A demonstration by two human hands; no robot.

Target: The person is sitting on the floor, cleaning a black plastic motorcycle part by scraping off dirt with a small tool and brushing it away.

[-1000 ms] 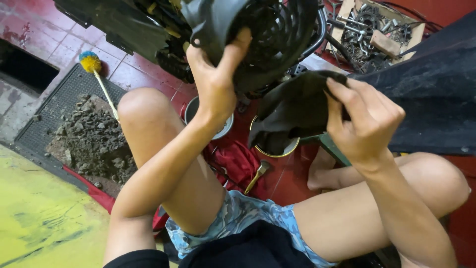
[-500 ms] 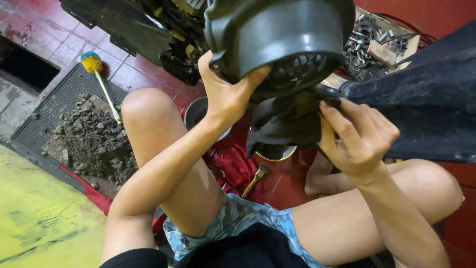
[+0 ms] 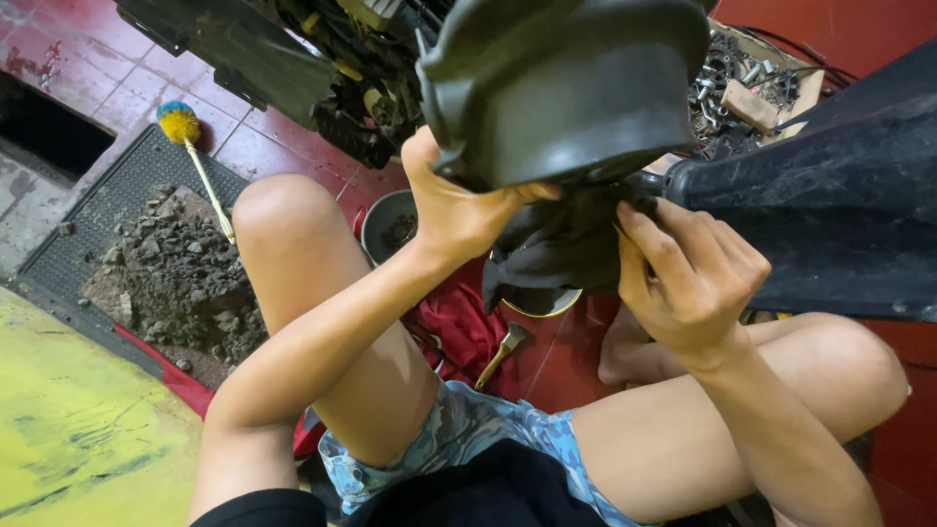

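Head view shows the left hand (image 3: 459, 210) gripping a black housing (image 3: 566, 88) while the right hand's (image 3: 688, 278) fingers pinch a dark rag (image 3: 551, 254) beneath it, seemingly mid-wipe, needing steady support.

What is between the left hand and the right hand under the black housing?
In the head view, a dark cloth lies between the left hand and right hand, bunched beneath the black housing; both hands touch it.

A repair workshop, worked at floor level. Red tiled floor (image 3: 88, 59) stained with grime, dismantled black machinery (image 3: 322, 59), a box of loose bolts and scrap metal (image 3: 747, 78), a heap of dirt (image 3: 171, 268) on a black mat (image 3: 117, 195).
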